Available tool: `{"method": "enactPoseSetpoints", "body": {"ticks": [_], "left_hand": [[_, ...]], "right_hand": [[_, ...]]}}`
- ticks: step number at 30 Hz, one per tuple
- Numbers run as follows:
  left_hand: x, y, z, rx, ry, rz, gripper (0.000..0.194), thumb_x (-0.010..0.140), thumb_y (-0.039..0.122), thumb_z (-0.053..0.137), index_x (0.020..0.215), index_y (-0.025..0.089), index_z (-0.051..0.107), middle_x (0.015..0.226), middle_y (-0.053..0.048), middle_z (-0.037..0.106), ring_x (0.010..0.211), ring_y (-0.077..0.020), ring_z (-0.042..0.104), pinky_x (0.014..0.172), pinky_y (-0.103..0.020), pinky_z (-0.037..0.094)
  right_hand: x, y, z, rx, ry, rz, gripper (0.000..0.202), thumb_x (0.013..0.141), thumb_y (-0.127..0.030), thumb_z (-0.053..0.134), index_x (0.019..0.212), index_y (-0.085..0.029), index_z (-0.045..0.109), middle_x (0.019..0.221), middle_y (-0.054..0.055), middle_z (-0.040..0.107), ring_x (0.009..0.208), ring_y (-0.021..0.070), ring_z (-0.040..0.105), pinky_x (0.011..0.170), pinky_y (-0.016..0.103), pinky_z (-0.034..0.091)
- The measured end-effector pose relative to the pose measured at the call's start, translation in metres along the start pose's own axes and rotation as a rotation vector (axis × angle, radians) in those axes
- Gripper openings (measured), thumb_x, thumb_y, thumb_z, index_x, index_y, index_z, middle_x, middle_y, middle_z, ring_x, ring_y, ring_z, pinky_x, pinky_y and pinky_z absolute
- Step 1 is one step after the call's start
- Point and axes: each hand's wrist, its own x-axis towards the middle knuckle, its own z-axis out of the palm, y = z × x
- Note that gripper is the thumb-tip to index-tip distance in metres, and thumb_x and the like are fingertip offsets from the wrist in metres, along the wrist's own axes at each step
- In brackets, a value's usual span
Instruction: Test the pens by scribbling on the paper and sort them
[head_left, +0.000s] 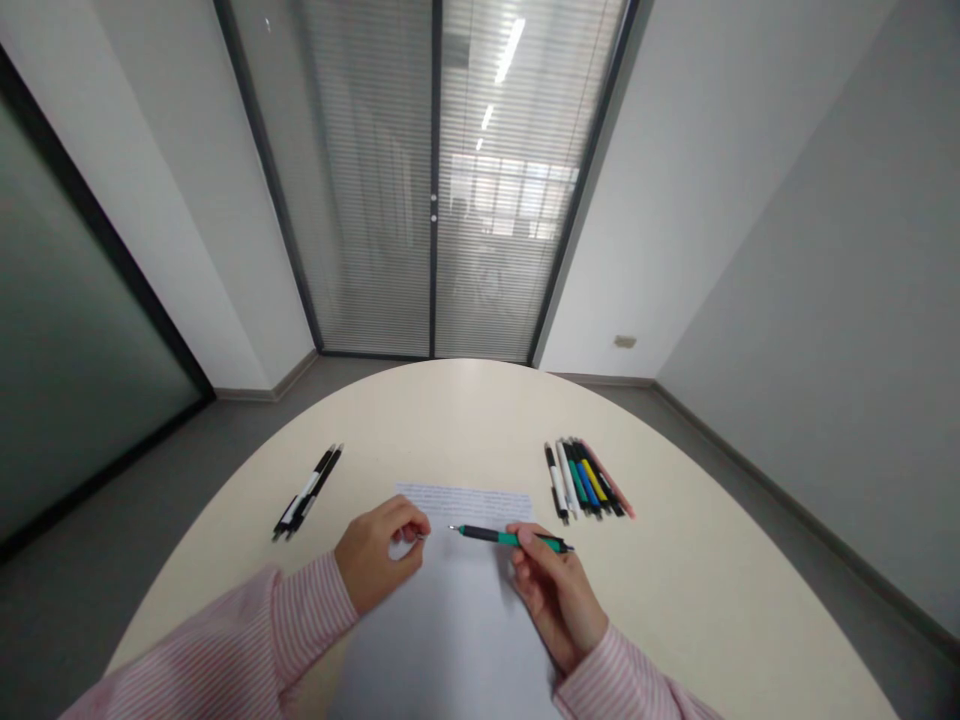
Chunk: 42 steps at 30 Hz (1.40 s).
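Observation:
My right hand [555, 590] holds a green and black pen [486, 535] between thumb and fingers, almost level above the paper. Its thin metal tip points left, toward my left hand [382, 550]. The thumb and fingers of that hand are pinched together just short of the pen tip. Something small and shiny seems to show at the fingertips, too small to name. Beneath both hands lies a white sheet of paper [450, 640], with rows of handwriting along its far end.
On the right of the round table [465, 420] several pens [585, 480] lie side by side, in white, black, green, blue, yellow and pink. Two black and white pens [309, 490] rest on the left. Glass panels with blinds [375, 250] stand beyond the table.

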Motion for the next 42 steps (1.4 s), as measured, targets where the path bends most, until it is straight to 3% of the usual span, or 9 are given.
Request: {"method": "enactPoseSetpoints", "body": {"ticks": [8, 12, 17, 22, 30, 32, 35, 38, 42], "left_hand": [[-0.005, -0.007, 0.009, 0.120, -0.051, 0.132, 0.023, 0.078, 0.012, 0.048, 0.090, 0.019, 0.067, 0.079, -0.002, 0.068, 0.072, -0.0140, 0.064, 0.069, -0.023, 0.051], [-0.003, -0.004, 0.006, 0.150, -0.019, 0.132, 0.035, 0.076, 0.011, 0.050, 0.109, 0.019, 0.060, 0.080, -0.001, 0.070, 0.064, -0.0124, 0.064, 0.060, -0.021, 0.052], [-0.006, 0.006, 0.002, 0.142, 0.081, 0.193, 0.040, 0.075, 0.015, 0.057, 0.115, 0.017, 0.056, 0.096, -0.007, 0.068, 0.080, -0.0180, 0.064, 0.079, -0.030, 0.053], [-0.006, 0.019, -0.004, -0.024, 0.091, 0.312, 0.014, 0.083, 0.013, 0.057, 0.095, 0.018, 0.064, 0.080, -0.004, 0.070, 0.073, -0.0149, 0.065, 0.070, -0.023, 0.052], [-0.008, 0.025, -0.006, -0.086, 0.068, 0.367, 0.007, 0.082, 0.014, 0.062, 0.084, 0.017, 0.067, 0.070, -0.003, 0.071, 0.062, -0.0132, 0.066, 0.059, -0.020, 0.051], [-0.008, 0.025, -0.006, -0.082, 0.068, 0.356, 0.005, 0.081, 0.014, 0.063, 0.082, 0.017, 0.067, 0.068, -0.002, 0.071, 0.061, -0.0128, 0.065, 0.059, -0.020, 0.051], [-0.008, 0.026, -0.006, -0.061, 0.078, 0.329, 0.006, 0.079, 0.012, 0.064, 0.081, 0.017, 0.067, 0.067, -0.001, 0.070, 0.058, -0.0118, 0.064, 0.057, -0.019, 0.050], [-0.008, 0.027, -0.006, -0.066, 0.070, 0.335, 0.009, 0.079, 0.010, 0.062, 0.083, 0.017, 0.066, 0.069, -0.001, 0.070, 0.059, -0.0115, 0.064, 0.058, -0.019, 0.050], [-0.010, 0.028, -0.005, -0.081, 0.064, 0.336, 0.014, 0.078, 0.007, 0.060, 0.085, 0.018, 0.066, 0.070, -0.001, 0.070, 0.060, -0.0110, 0.063, 0.060, -0.019, 0.050]], "right_hand": [[0.001, 0.000, -0.001, -0.023, -0.009, 0.001, 0.028, 0.055, -0.025, 0.087, 0.075, -0.011, 0.073, 0.053, 0.000, 0.061, 0.044, 0.0029, 0.049, 0.039, 0.010, 0.038], [0.001, -0.001, -0.001, -0.028, -0.012, 0.001, 0.028, 0.055, -0.025, 0.086, 0.075, -0.011, 0.073, 0.053, 0.000, 0.061, 0.045, 0.0032, 0.049, 0.040, 0.010, 0.038], [0.001, -0.001, 0.000, -0.047, -0.021, 0.008, 0.029, 0.056, -0.026, 0.086, 0.077, -0.011, 0.072, 0.053, 0.001, 0.061, 0.044, 0.0037, 0.048, 0.040, 0.011, 0.037], [-0.003, 0.000, 0.002, -0.140, -0.072, 0.038, 0.030, 0.057, -0.029, 0.085, 0.076, -0.011, 0.071, 0.054, 0.002, 0.061, 0.043, 0.0063, 0.049, 0.040, 0.016, 0.036], [-0.005, 0.005, 0.006, -0.198, -0.245, -0.010, 0.027, 0.059, -0.025, 0.084, 0.069, -0.015, 0.060, 0.045, -0.009, 0.045, 0.034, 0.0008, 0.032, 0.034, 0.012, 0.025], [-0.006, 0.004, 0.008, -0.175, -0.253, -0.014, 0.028, 0.060, -0.025, 0.083, 0.067, -0.016, 0.057, 0.053, -0.006, 0.054, 0.040, 0.0036, 0.045, 0.040, 0.014, 0.035], [-0.009, 0.000, 0.010, -0.086, -0.273, 0.080, 0.027, 0.065, -0.026, 0.078, 0.070, -0.018, 0.053, 0.080, 0.005, 0.070, 0.067, 0.0164, 0.067, 0.062, 0.025, 0.049], [-0.012, -0.004, 0.011, -0.003, -0.348, 0.177, 0.025, 0.066, -0.025, 0.073, 0.073, -0.020, 0.049, 0.092, 0.010, 0.072, 0.083, 0.0252, 0.069, 0.079, 0.036, 0.048], [-0.013, -0.005, 0.009, -0.017, -0.382, 0.177, 0.021, 0.067, -0.021, 0.070, 0.073, -0.019, 0.050, 0.092, 0.011, 0.072, 0.086, 0.0247, 0.069, 0.081, 0.035, 0.045]]}}
